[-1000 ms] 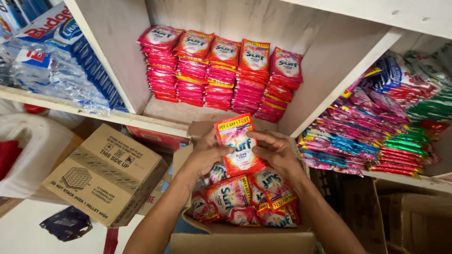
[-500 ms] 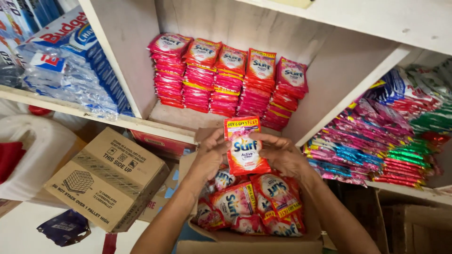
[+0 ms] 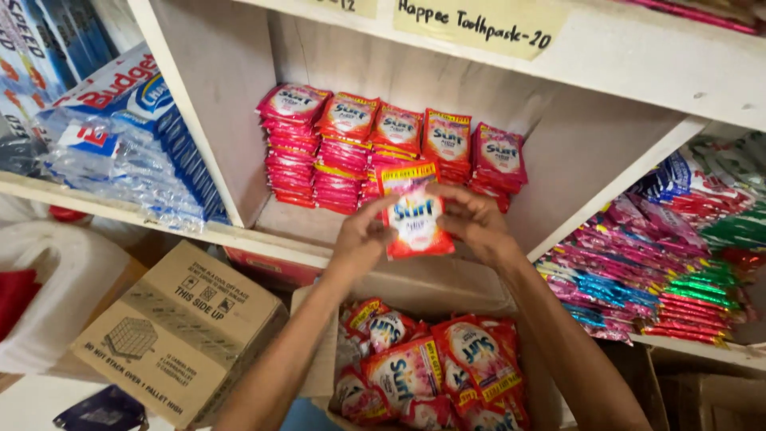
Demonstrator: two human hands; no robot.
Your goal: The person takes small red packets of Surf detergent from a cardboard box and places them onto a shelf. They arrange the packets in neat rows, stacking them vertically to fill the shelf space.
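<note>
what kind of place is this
Probably a small shop's stockroom or sales shelves: white wooden shelves stacked with red sachets, an open carton of more, and both hands holding one sachet.

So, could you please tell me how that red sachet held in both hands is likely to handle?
Probably floppy: the red sachet is a thin pouch, pinched by the left hand and right hand. Likely light. Its glossy film may be slippery.
</note>
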